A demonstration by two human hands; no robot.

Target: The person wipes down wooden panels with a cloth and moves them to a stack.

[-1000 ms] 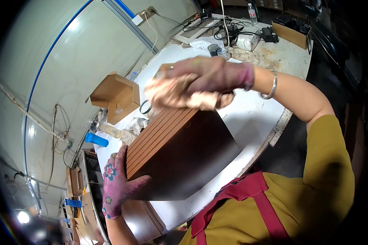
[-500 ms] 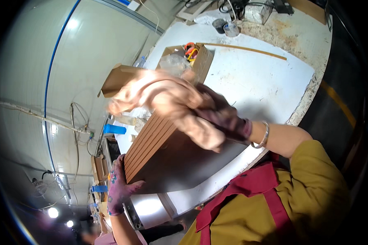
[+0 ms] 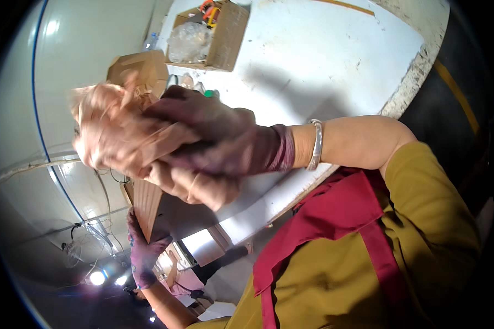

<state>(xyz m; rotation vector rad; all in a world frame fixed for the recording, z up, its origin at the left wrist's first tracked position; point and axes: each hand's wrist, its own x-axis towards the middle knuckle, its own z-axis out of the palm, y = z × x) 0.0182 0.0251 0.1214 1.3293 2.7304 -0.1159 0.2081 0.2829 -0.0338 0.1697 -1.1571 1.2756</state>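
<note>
Left hand [image 3: 144, 255] pinches boards' [image 3: 146, 205] near end; right hand [image 3: 217, 134], over boards, clutches cloth [image 3: 123, 134]. Snagging cloth could tip boards.

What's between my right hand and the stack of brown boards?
In the head view, a bunched pinkish-tan cloth shows between your right hand and the stack of brown boards; whether it touches them, I can't tell.

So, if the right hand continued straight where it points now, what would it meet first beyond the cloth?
Past the peach cloth that it holds, the right hand would probably meet the pale wall first. Depth is unclear, so the cardboard box partly behind the cloth could come sooner.
</note>
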